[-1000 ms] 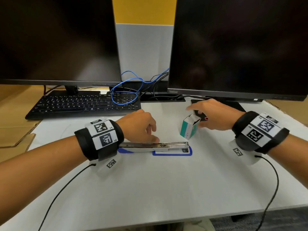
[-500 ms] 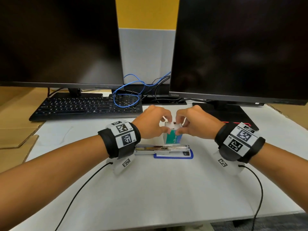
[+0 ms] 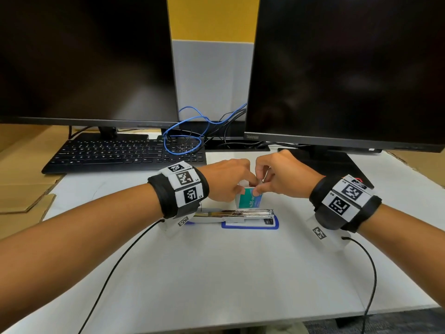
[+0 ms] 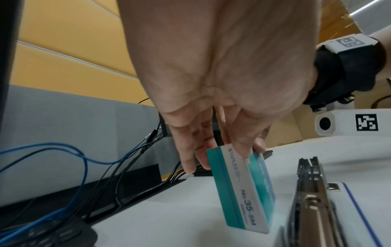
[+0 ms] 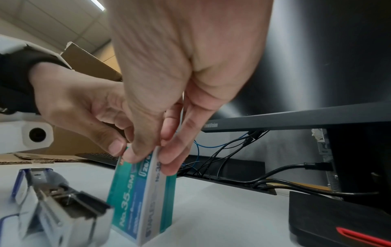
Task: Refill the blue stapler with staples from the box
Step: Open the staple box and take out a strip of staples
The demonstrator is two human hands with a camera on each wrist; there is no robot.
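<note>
My left hand (image 3: 226, 182) pinches the top of the staple box (image 3: 250, 201), standing on end on the white desk (image 3: 240, 273) just behind the opened blue stapler (image 3: 243, 216). My right hand (image 3: 281, 179) pinches the same top from the other side. Risk: box tips onto the stapler or staples spill if I tug unevenly. Keyboard (image 3: 125, 153) left, monitor stand (image 3: 332, 162) right, open desk toward me.

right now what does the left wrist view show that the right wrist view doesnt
Only the left wrist view: the word STAPLES on the box's side, and the right wrist's camera housing.
Only the right wrist view: both hands' fingers pinching the box top, the monitor's lower bezel, and a black base with a red strip.
Both: the upright staple box, the opened blue stapler, the blue cable.
</note>
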